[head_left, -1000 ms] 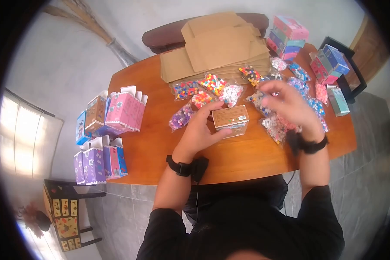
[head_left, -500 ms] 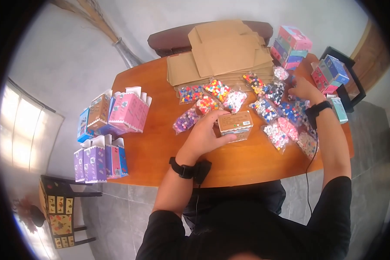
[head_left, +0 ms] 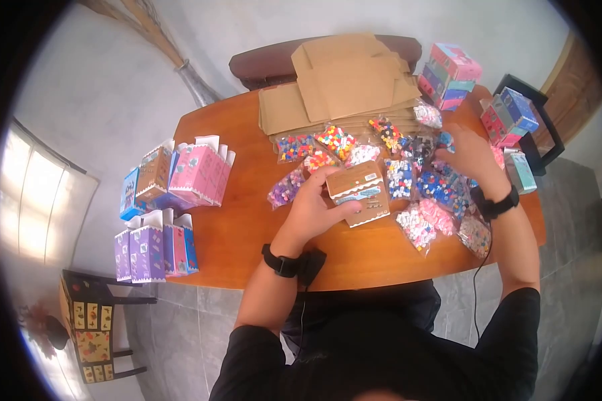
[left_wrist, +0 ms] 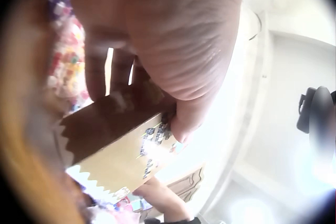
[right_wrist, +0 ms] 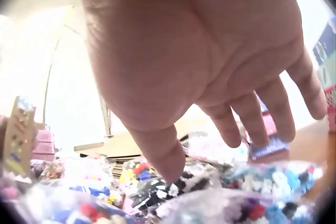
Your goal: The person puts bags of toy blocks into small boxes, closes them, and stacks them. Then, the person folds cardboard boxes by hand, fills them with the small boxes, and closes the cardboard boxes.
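My left hand (head_left: 309,208) grips a small brown cardboard box (head_left: 363,211), thumb on its printed front and fingers round the far side. The box is tilted, showing a scalloped white edge and a blue-white band. In the left wrist view the thumb presses on the box (left_wrist: 118,155) near its printed pictures. Over the bags at the right, my right hand (head_left: 473,157) reaches down with fingers spread. In the right wrist view its thumb tip overlaps a clear bag of black and white pieces (right_wrist: 157,195); a bag with light-blue pieces (right_wrist: 278,179) lies below the fingers.
Several clear bags of colourful small pieces, like the blue-and-white bag (head_left: 399,179), cover the table's middle. Flat cardboard sheets (head_left: 344,80) lie behind. Pink boxes (head_left: 197,174) and purple boxes (head_left: 147,250) stand left; stacked boxes (head_left: 451,73) and a teal box (head_left: 520,172) are right.
My right hand has moved from beside the box to the bags at the right. My left hand has tilted the box so its printed front faces up more. A few bags have shifted.
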Demonstrator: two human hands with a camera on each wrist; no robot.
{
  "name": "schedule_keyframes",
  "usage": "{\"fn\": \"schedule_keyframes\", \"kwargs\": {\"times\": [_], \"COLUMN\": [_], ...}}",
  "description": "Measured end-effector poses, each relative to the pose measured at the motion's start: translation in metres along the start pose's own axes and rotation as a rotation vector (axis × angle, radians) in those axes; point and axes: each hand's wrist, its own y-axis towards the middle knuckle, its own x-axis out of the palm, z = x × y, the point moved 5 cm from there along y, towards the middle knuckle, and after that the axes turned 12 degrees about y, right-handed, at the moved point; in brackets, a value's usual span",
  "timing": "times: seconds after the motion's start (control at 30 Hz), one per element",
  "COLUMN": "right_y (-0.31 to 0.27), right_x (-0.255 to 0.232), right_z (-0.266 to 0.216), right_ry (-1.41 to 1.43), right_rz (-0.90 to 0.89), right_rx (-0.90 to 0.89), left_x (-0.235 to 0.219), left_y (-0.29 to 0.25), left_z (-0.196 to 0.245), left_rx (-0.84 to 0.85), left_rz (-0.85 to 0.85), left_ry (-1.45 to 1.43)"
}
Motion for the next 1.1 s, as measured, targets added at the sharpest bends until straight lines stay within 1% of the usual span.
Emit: {"fn": "schedule_keyframes", "kwargs": {"times": [0.07,0.1,0.13,0.17,0.2,0.23,0.3,0.33,0.37,0.43,0.47,0.5,0.53,0.57,0.63,0.7,0.73,0.77,0.83,0.87,0.9,0.97,1.0,1.07,1.1], "right_y": [-0.017,-0.026,-0.037,-0.046,-0.053,-0.057,-0.062,-0.061,-0.060,-0.054,-0.052,-0.052,-0.050,-0.047,-0.044,-0.045,-0.043,-0.041,-0.039,-0.034,-0.029,-0.025,-0.020,-0.009,-0.005], "right_x": [-0.010,-0.006,0.004,0.017,0.023,0.027,0.040,0.043,0.046,0.053,0.049,0.040,0.035,0.030,0.014,-0.003,0.001,0.000,0.003,0.004,0.004,0.002,0.002,-0.001,0.001], "right_z": [-0.049,-0.066,-0.079,-0.091,-0.105,-0.112,-0.119,-0.118,-0.112,-0.093,-0.084,-0.069,-0.050,-0.029,0.011,0.044,0.081,0.104,0.144,0.153,0.160,0.172,0.176,0.182,0.185], "right_ry": [0.362,0.526,0.714,0.799,0.791,0.793,1.058,1.132,1.132,1.329,1.492,1.478,1.513,1.544,1.640,1.736,1.720,1.714,1.681,1.672,1.672,1.478,1.481,1.215,1.218], "right_rz": [-0.120,-0.164,-0.290,-0.369,-0.447,-0.437,-0.475,-0.449,-0.438,-0.413,-0.351,-0.295,-0.216,-0.137,-0.005,0.112,0.166,0.168,0.311,0.428,0.434,0.518,0.522,0.472,0.474], "right_rx": [-0.052,-0.216,-0.155,-0.257,-0.304,-0.294,-0.183,-0.144,-0.138,-0.028,0.018,0.131,0.148,0.163,0.234,0.287,0.321,0.318,0.538,0.542,0.538,0.619,0.617,0.638,0.636], "left_x": [-0.004,-0.004,-0.005,-0.007,-0.009,-0.008,-0.010,-0.010,-0.007,-0.005,-0.006,-0.009,-0.010,-0.010,-0.012,-0.012,-0.012,-0.011,-0.009,-0.008,-0.008,-0.006,-0.006,-0.006,-0.006], "left_y": [0.001,0.001,0.001,0.001,0.001,0.002,0.003,0.002,0.003,0.005,0.005,0.004,0.003,0.003,0.003,0.003,0.003,0.003,0.003,0.003,0.004,0.003,0.004,0.004,0.005], "left_z": [0.003,0.004,0.003,0.001,-0.003,-0.003,0.000,-0.002,-0.003,-0.001,-0.001,-0.002,-0.003,-0.002,-0.003,-0.005,-0.006,-0.005,-0.004,-0.005,-0.007,-0.010,-0.010,-0.012,-0.014], "left_rx": [0.024,0.024,0.002,-0.020,-0.007,-0.007,0.048,0.025,0.026,0.061,0.062,0.022,-0.016,-0.012,-0.070,-0.078,-0.092,-0.088,-0.085,-0.079,-0.090,-0.101,-0.107,-0.110,-0.112], "left_rz": [0.033,0.025,0.060,0.093,0.107,0.093,0.125,0.114,0.103,0.150,0.143,0.112,0.083,0.080,0.132,0.141,0.150,0.151,0.125,0.122,0.109,0.092,0.077,0.062,0.060], "left_ry": [-0.038,-0.041,-0.145,-0.248,-0.242,-0.243,-0.371,-0.379,-0.381,-0.405,-0.408,-0.388,-0.368,-0.372,-0.286,-0.265,-0.238,-0.243,-0.215,-0.216,-0.191,-0.164,-0.168,-0.169,-0.161]}}
